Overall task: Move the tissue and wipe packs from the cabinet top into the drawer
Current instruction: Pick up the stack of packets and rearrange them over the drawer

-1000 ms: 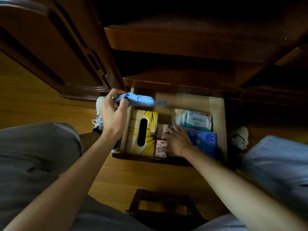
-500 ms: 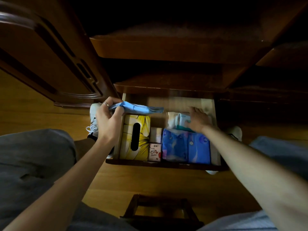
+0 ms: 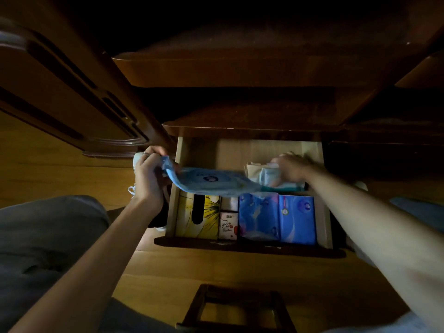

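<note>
Left hand [image 3: 150,175] pinches a blue wipe pack [image 3: 211,180] over the open drawer [image 3: 322,212]; right hand [image 3: 292,168] grips a pale pack [image 3: 269,176] inside.

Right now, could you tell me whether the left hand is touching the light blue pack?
Touching: the head view shows the left hand pinching the light blue pack by its end.
</note>
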Available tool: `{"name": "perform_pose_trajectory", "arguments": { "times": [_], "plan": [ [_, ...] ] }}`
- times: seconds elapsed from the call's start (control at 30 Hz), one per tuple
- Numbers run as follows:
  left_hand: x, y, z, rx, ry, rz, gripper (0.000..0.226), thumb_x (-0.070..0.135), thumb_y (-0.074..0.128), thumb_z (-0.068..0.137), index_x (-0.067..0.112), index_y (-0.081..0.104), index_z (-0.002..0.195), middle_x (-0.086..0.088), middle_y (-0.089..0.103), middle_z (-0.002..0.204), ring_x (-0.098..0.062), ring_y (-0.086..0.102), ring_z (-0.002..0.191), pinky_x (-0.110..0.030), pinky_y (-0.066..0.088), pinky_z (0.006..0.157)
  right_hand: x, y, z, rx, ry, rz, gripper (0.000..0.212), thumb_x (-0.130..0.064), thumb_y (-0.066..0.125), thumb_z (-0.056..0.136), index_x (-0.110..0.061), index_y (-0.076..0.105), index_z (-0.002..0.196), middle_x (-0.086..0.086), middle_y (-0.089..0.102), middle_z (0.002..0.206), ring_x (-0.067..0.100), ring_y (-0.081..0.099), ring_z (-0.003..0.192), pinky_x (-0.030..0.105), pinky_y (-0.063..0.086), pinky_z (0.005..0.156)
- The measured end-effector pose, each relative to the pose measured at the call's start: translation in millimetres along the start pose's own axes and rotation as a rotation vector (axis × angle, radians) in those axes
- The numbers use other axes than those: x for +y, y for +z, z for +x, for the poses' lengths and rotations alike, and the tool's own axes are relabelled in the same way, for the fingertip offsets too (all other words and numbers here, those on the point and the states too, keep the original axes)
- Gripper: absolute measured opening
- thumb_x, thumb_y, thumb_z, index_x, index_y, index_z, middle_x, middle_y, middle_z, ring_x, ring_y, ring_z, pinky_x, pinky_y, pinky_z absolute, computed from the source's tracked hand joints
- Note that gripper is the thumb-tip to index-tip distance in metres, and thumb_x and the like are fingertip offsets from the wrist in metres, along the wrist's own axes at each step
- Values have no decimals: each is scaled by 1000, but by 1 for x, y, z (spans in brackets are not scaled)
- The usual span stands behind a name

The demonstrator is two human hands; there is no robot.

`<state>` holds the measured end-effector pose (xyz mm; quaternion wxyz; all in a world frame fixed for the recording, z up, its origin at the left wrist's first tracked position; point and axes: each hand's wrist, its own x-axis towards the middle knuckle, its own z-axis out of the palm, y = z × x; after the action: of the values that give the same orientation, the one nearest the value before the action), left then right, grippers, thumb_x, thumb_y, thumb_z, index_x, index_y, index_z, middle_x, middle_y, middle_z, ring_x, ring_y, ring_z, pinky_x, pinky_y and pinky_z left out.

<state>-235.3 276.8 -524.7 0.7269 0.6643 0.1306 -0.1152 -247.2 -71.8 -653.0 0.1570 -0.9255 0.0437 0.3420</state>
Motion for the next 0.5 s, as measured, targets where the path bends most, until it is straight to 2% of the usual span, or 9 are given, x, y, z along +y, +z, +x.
{"name": "perform_pose_trajectory", "arguments": {
  "times": [0.07, 0.13, 0.2, 0.23, 0.3, 0.37, 0.4, 0.43, 0.5],
  "plan": [
    [4, 2, 3, -19, -44, -64, 10, 16, 45, 74, 15, 54, 79, -6, 42, 67, -19, 47, 59, -28, 49, 59, 0, -12, -13, 35, -59, 159, 39, -43, 80, 78, -32, 59, 109, -4, 65, 106, 13, 60, 91, 42, 50, 83],
    [10, 7, 4, -113, -74, -104, 12, 20, 44, 79, 13, 53, 82, -6, 42, 65, -19, 46, 57, -29, 48, 59, -3, -31, -30, 57, -86, 339, 39, -47, 82, 77, -30, 64, 108, -5, 69, 101, 14, 66, 91, 40, 54, 84],
    [16, 12, 4, -232, -79, -84, 13, 18, 42, 79, 9, 51, 83, -8, 41, 57, -23, 44, 54, -29, 47, 58, -9, -53, -52, 27, -90, 498, 46, -55, 86, 71, -30, 69, 106, -6, 76, 95, 14, 72, 87, 32, 56, 75],
    [20, 14, 3, -292, -84, -61, 12, 16, 41, 78, 8, 50, 81, -11, 38, 56, -24, 42, 54, -29, 45, 58, -14, -61, -65, -15, -97, 594, 52, -56, 87, 68, -28, 70, 107, -5, 78, 95, 14, 75, 87, 29, 57, 72],
    [27, 20, -1, -365, -80, 4, 12, 9, 41, 82, 6, 50, 75, -11, 37, 60, -24, 39, 53, -29, 43, 55, -22, -74, -88, -101, -105, 828, 71, -55, 92, 59, -18, 69, 115, 2, 79, 103, 19, 76, 95, 32, 59, 74],
    [36, 29, -7, -362, -138, 3, 23, 4, 39, 89, 7, 54, 71, -10, 40, 61, -20, 41, 51, -30, 39, 55, -33, -78, -111, -130, -85, 1057, 93, -53, 97, 48, -10, 65, 124, 9, 78, 107, 24, 75, 98, 35, 60, 75],
    [41, 36, -11, -364, -176, -22, 22, 8, 41, 89, 8, 56, 72, -11, 43, 62, -20, 43, 52, -32, 37, 58, -39, -78, -121, -144, -84, 1157, 98, -53, 99, 43, -10, 66, 124, 11, 77, 106, 25, 75, 96, 35, 60, 74],
    [47, 45, -14, -384, -199, -47, 17, 15, 46, 84, 8, 58, 75, -15, 47, 66, -23, 48, 57, -35, 39, 62, -47, -77, -131, -172, -106, 1235, 93, -54, 99, 40, -12, 72, 118, 11, 77, 105, 24, 75, 94, 36, 60, 74],
    [61, 65, -23, -411, -215, -17, 28, 28, 55, 74, 5, 67, 83, -24, 61, 88, -36, 62, 81, -47, 51, 84, -64, -71, -149, -233, -183, 1311, 71, -57, 98, 40, -20, 82, 99, 9, 78, 103, 22, 75, 91, 36, 61, 76]
  ]
}}
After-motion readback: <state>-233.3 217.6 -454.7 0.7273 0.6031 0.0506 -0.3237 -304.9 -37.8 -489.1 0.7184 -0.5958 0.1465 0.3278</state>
